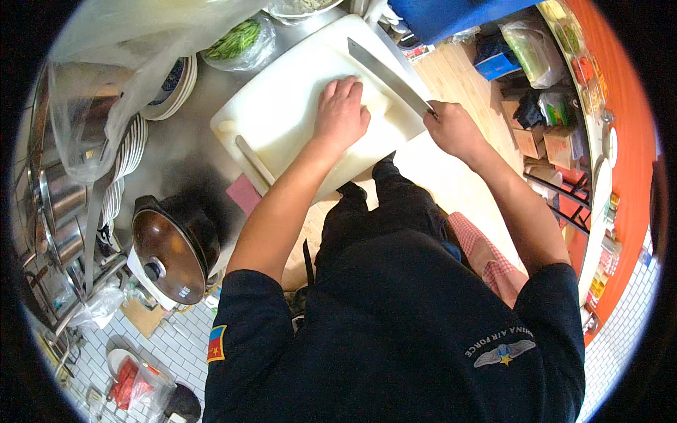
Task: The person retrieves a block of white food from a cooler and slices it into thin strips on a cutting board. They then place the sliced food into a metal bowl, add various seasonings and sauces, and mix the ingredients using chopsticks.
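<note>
My right hand [452, 127] grips the handle of a long, broad-bladed kitchen knife [389, 76]. The blade points away to the upper left, over the right part of a thick white cutting board [275, 106]. Flat on the board's middle rests my left hand [341, 113], palm down; whether anything lies beneath it is hidden. Right of its fingers, a pale, thin piece [375, 100] seems to lie on the board, hard to tell from the white surface. A narrow strip or handle slot [254, 158] shows near the board's left edge.
Behind the board, a plastic bag of green vegetables [238, 42] stands by a bowl [304, 6]. Stacked white plates [129, 145] and a dark lidded pot [174, 248] are at left. Clear plastic sheeting [116, 90] hangs upper left. A blue container [439, 18] is beyond the knife.
</note>
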A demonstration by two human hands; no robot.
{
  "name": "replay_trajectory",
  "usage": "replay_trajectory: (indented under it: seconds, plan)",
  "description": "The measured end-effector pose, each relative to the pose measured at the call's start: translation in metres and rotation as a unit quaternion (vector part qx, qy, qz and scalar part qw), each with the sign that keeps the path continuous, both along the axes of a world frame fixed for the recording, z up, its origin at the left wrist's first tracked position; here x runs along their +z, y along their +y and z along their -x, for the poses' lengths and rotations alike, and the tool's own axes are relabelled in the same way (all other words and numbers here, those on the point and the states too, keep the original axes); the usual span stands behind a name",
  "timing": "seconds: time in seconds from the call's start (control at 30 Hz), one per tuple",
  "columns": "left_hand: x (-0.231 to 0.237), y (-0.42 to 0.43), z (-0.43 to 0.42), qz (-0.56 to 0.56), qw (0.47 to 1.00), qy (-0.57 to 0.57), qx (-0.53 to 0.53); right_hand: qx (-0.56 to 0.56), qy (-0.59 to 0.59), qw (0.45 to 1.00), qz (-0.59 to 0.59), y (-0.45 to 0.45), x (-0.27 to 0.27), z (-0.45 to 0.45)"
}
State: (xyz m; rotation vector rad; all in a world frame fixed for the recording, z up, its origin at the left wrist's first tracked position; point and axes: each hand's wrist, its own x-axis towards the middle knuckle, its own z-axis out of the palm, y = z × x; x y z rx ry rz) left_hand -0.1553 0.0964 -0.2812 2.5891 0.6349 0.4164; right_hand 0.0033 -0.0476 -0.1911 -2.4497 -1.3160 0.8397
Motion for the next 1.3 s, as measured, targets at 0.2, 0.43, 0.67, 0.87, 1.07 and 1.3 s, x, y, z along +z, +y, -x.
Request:
replay_trajectory:
  seconds: [0.2, 0.43, 0.67, 0.87, 1.07, 1.3]
  plan:
    - [-0.004, -0.016, -0.01, -0.013, 0.998, -0.008, 0.059, 0.045, -0.056, 0.995, 0.069, 0.008, -0.024, -0.002]
    - [0.001, -0.017, -0.019, -0.012, 0.997, 0.022, 0.072, 0.022, -0.075, 0.989, 0.122, 0.022, -0.027, 0.001]
    - [0.005, -0.015, -0.011, 0.013, 0.994, -0.077, 0.081, 0.001, -0.05, 0.997, 0.056, 0.031, -0.004, 0.009]
    - [-0.003, -0.016, -0.012, 0.002, 0.997, -0.07, 0.022, 0.007, -0.037, 0.998, 0.057, 0.04, 0.002, 0.018]
    - [-0.005, -0.015, -0.017, 0.039, 0.994, -0.081, 0.057, 0.03, -0.046, 0.995, 0.081, 0.043, -0.002, 0.026]
    - [-0.003, -0.011, -0.018, 0.031, 0.997, -0.057, 0.049, 0.021, -0.031, 0.99, 0.137, 0.051, -0.004, 0.027]
